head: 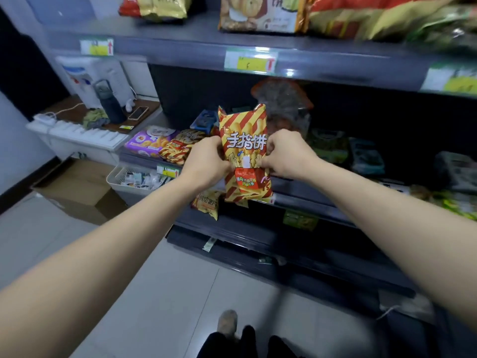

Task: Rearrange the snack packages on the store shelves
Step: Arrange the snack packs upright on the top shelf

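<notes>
The red-and-yellow striped snack bag (245, 153) stood upright in the air before the middle shelf (296, 192), held between both hands: the left hand (205, 161) pinched its left edge, the right hand (286, 153) its right edge, fingers curled onto the wrapper

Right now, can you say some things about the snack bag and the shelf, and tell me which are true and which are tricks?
1. The left hand and the right hand both hold the striped snack bag. True.
2. The striped snack bag is upside down. False: it is held upright, with its writing the right way up.
3. A purple package lies on the shelf, left of the bag. True.
4. The phone is in the right hand. False: it lies on the brown counter beside a dark bottle.
</notes>
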Motion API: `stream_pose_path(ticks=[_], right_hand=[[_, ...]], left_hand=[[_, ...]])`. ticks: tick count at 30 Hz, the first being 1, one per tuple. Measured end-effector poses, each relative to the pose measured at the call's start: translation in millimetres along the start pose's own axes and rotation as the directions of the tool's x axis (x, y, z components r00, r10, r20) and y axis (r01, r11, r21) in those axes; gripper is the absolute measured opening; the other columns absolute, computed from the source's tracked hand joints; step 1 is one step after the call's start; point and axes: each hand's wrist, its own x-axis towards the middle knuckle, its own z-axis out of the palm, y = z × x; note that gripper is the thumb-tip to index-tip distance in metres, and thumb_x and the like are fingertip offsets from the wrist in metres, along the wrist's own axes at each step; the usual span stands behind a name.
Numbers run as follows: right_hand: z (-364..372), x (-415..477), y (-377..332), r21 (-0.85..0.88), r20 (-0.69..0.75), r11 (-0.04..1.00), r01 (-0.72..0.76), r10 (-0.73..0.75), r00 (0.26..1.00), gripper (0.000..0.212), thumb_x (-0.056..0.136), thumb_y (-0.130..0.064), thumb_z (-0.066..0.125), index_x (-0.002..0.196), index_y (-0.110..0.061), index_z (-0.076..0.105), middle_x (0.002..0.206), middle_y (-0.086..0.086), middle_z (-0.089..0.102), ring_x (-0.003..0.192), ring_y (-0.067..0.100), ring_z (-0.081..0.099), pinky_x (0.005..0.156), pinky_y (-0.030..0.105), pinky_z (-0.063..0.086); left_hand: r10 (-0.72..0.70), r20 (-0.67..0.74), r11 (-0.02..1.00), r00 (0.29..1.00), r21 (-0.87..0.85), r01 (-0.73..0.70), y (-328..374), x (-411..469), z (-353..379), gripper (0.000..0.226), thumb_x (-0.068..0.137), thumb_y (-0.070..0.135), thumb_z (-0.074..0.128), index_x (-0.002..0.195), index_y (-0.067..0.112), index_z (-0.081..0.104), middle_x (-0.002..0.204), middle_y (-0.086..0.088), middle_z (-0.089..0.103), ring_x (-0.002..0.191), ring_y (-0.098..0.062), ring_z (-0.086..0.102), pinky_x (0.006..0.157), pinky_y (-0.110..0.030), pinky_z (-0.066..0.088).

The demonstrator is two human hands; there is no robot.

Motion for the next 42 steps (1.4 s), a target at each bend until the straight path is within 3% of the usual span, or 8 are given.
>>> stream_pose_path(ticks=[9, 13, 19, 22, 24, 28, 36, 42], right_hand=[[-134, -98, 45, -0.028, -0.349, 0.998, -0.049, 0.036, 0.936, 0.020, 0.082, -0.020, 0.072, 0.076, -0.003, 0.062, 0.071, 0.000, 0.059, 0.070, 0.019, 0.058, 0.053, 0.027, 0.040], [-196, -128, 65, -0.050, -0.537, 0.993, -0.103, 0.060, 0.841, 0.019, 0.082, -0.020, 0.072, 0.075, -0.008, 0.060, 0.083, 0.004, 0.061, 0.077, 0.018, 0.055, 0.057, 0.027, 0.036], [-274, -149, 89, -0.040, -0.726, 0.985, -0.167, 0.086, 0.682, 0.013, 0.081, -0.018, 0.073, 0.080, -0.010, 0.063, 0.079, 0.000, 0.061, 0.076, 0.015, 0.058, 0.067, 0.028, 0.045], [-306, -146, 99, 0.006, -0.782, 0.977, -0.212, 0.136, 0.608, 0.013, 0.082, -0.016, 0.072, 0.076, -0.017, 0.061, 0.066, -0.008, 0.053, 0.070, 0.014, 0.056, 0.067, 0.029, 0.047], [-325, -143, 108, 0.007, -0.813, 0.967, -0.254, 0.154, 0.562, 0.007, 0.083, -0.018, 0.071, 0.081, -0.014, 0.066, 0.070, -0.003, 0.057, 0.078, 0.020, 0.059, 0.075, 0.036, 0.052], [-352, -135, 124, -0.032, -0.853, 0.943, -0.331, 0.147, 0.500, 0.016, 0.085, -0.017, 0.069, 0.094, -0.004, 0.068, 0.085, 0.006, 0.064, 0.079, 0.021, 0.059, 0.076, 0.035, 0.050], [-381, -115, 166, -0.025, -0.866, 0.925, -0.378, 0.169, 0.470, 0.016, 0.087, -0.015, 0.066, 0.096, -0.002, 0.067, 0.085, 0.006, 0.063, 0.079, 0.021, 0.060, 0.072, 0.032, 0.049], [-405, -104, 199, -0.020, -0.851, 0.947, -0.321, 0.153, 0.503, 0.017, 0.087, -0.015, 0.067, 0.098, -0.002, 0.067, 0.089, 0.007, 0.065, 0.082, 0.021, 0.062, 0.077, 0.034, 0.053]], left_hand=[[0.321, -0.048, 0.943, 0.946, -0.074, -0.324, 152, -35, 15, 0.028, 0.079, 0.013, 0.072, 0.105, 0.012, 0.063, 0.102, -0.003, 0.069, 0.093, -0.022, 0.065, 0.084, -0.040, 0.054], [0.476, -0.088, 0.870, 0.875, -0.098, -0.484, 225, -33, 25, 0.035, 0.080, 0.017, 0.071, 0.114, 0.016, 0.061, 0.105, 0.000, 0.066, 0.094, -0.017, 0.062, 0.084, -0.033, 0.052], [0.626, -0.093, 0.747, 0.774, -0.211, -0.630, 320, -6, 39, 0.031, 0.083, 0.015, 0.069, 0.112, 0.013, 0.061, 0.100, 0.001, 0.064, 0.092, -0.016, 0.062, 0.079, -0.029, 0.052], [0.670, -0.081, 0.695, 0.738, -0.283, -0.661, 359, 12, 47, 0.030, 0.084, 0.012, 0.067, 0.113, 0.013, 0.061, 0.107, -0.004, 0.066, 0.096, -0.020, 0.064, 0.086, -0.036, 0.054], [0.690, -0.061, 0.664, 0.721, -0.342, -0.665, 381, 26, 54, 0.027, 0.085, 0.010, 0.066, 0.111, 0.013, 0.061, 0.106, -0.005, 0.066, 0.096, -0.022, 0.064, 0.085, -0.040, 0.055], [0.717, -0.042, 0.630, 0.696, -0.387, -0.673, 416, 54, 72, 0.023, 0.086, 0.010, 0.064, 0.109, 0.012, 0.061, 0.101, -0.006, 0.066, 0.089, -0.023, 0.066, 0.082, -0.040, 0.056], [0.727, 0.022, 0.615, 0.686, -0.466, -0.637, 453, 87, 107, 0.023, 0.089, 0.009, 0.060, 0.112, 0.010, 0.062, 0.103, -0.008, 0.067, 0.090, -0.023, 0.066, 0.076, -0.033, 0.057], [0.706, 0.015, 0.629, 0.708, -0.473, -0.617, 476, 98, 130, 0.023, 0.089, 0.007, 0.060, 0.112, 0.008, 0.061, 0.103, -0.008, 0.066, 0.091, -0.023, 0.066, 0.081, -0.036, 0.057]])
